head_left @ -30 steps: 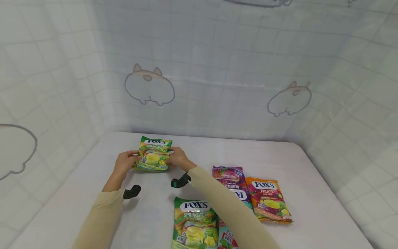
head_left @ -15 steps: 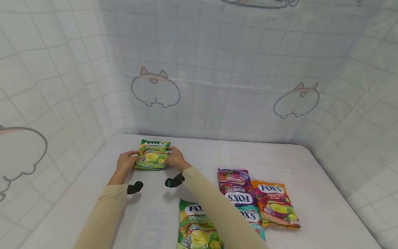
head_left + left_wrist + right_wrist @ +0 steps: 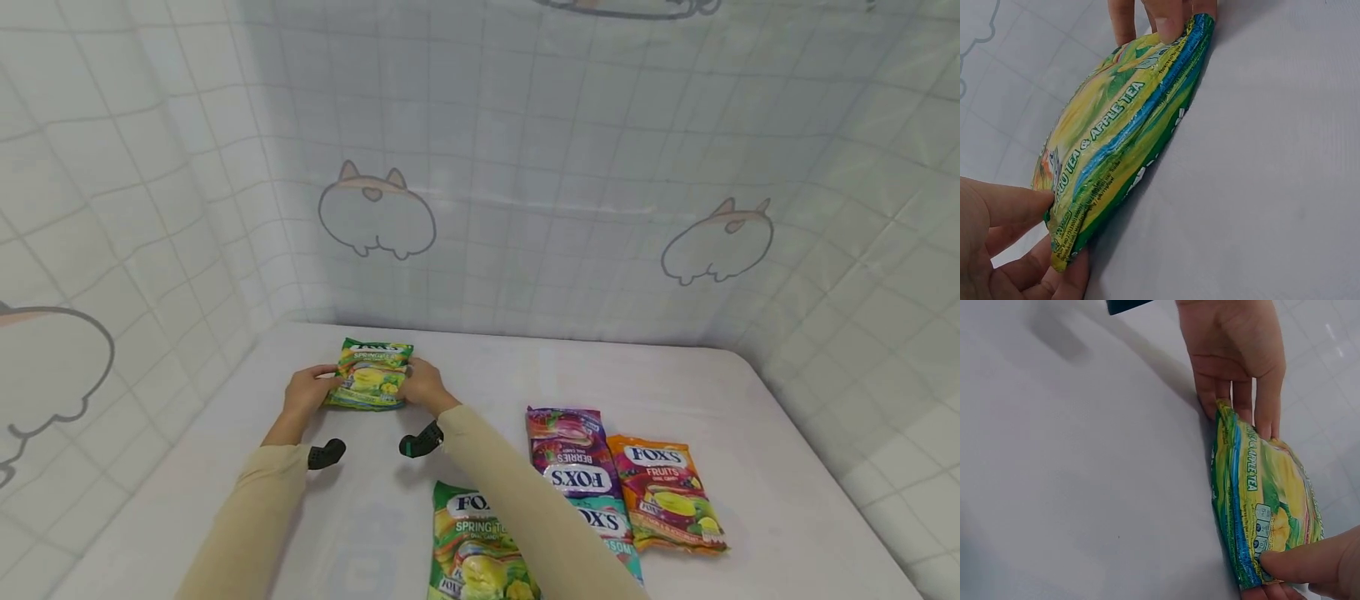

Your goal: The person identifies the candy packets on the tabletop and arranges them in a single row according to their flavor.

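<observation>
At the far left of the table, a green and yellow bag of Fox's Spring Tea candy (image 3: 371, 377) is held between both hands, label facing up. My left hand (image 3: 306, 392) pinches its left edge, with the thumb on top and fingers underneath, as the left wrist view shows on the candy bag (image 3: 1104, 125). On the opposite edge my right hand (image 3: 423, 386) has its thumb on the front and fingers beneath. In the right wrist view the candy bag (image 3: 1263, 494) spans from one hand to the other, its lower edge close over the white surface.
A second Spring Tea bag (image 3: 476, 546) lies at the front, partly behind the right sleeve (image 3: 532, 517). To its right are a purple Berries bag (image 3: 573, 450), a teal bag (image 3: 611, 533) and an orange Fruits bag (image 3: 667, 496). A patterned white curtain (image 3: 525, 167) surrounds the table.
The view has shifted slightly, so the front bags appear a little further right. Both hands keep their grip on the Spring Tea bag, whose top edge looks slightly lower against the table.
</observation>
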The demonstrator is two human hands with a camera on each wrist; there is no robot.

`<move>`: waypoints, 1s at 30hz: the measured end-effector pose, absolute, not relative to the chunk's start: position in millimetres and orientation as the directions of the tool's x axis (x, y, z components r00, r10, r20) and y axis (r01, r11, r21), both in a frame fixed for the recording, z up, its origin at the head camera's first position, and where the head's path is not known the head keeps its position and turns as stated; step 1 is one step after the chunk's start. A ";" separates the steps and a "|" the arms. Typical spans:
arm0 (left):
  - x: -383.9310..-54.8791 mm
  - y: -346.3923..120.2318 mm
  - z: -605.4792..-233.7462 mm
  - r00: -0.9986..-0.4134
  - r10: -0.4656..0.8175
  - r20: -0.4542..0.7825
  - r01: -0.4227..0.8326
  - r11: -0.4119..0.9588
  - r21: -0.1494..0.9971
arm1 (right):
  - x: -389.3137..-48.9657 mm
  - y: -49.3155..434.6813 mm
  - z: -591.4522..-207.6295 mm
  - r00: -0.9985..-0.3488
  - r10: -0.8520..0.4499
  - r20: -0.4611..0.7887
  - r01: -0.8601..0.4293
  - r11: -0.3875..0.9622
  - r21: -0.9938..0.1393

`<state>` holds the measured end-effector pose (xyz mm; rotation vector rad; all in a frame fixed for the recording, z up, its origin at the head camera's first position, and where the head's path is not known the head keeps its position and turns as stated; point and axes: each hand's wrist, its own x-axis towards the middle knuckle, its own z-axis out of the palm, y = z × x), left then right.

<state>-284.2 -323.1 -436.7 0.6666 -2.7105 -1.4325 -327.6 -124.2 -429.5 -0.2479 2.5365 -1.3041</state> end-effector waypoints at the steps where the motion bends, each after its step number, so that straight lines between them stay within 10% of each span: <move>1: -284.0 -322.8 -437.3 -0.911 -0.367 -0.189 -0.363 0.495 0.790 | -327.0 -123.8 -429.5 -0.947 -0.277 -0.166 -0.029 0.585 -0.810; 14: -288.6 -318.2 -442.7 -0.939 -0.343 -0.033 -0.282 0.710 0.645 | -325.6 -125.6 -430.2 -0.945 -0.302 -0.129 -0.091 0.618 -0.781; 30: -278.9 -298.1 -436.2 -0.912 -0.394 0.115 -0.198 0.667 0.718 | -315.4 -114.5 -418.5 -0.910 -0.409 -0.067 -0.246 0.663 -0.707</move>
